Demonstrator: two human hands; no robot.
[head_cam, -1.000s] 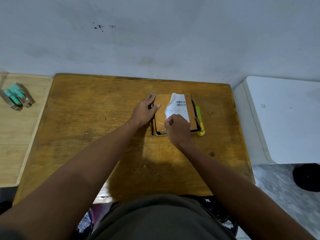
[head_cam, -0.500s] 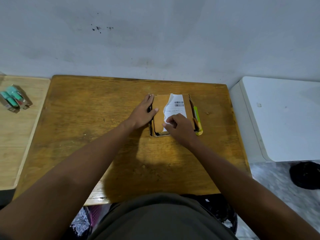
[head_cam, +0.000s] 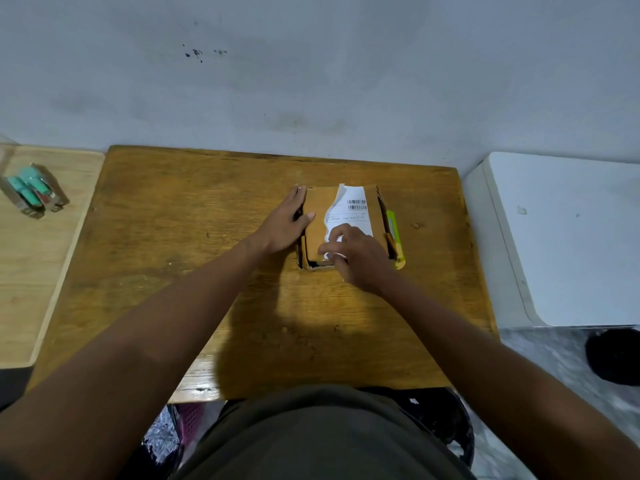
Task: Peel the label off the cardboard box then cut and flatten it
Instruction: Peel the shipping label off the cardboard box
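Bracing the flat brown cardboard box (head_cam: pixel 320 223) from its left side, the left hand (head_cam: pixel 282 225) lies open, fingers straight along the edge, thumb on top. Mid-bench (head_cam: pixel 194 237) sits that box, long axis running away from the person. On it the white barcode label (head_cam: pixel 351 211) has its left edge curling up. The right hand (head_cam: pixel 360 258), nearer, pinches the label's lower corner; I'd judge the pull goes rightward.

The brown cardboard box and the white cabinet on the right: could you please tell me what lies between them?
In the head view, a yellow-green utility knife lies against the brown cardboard box, then bare wooden table up to the white cabinet.
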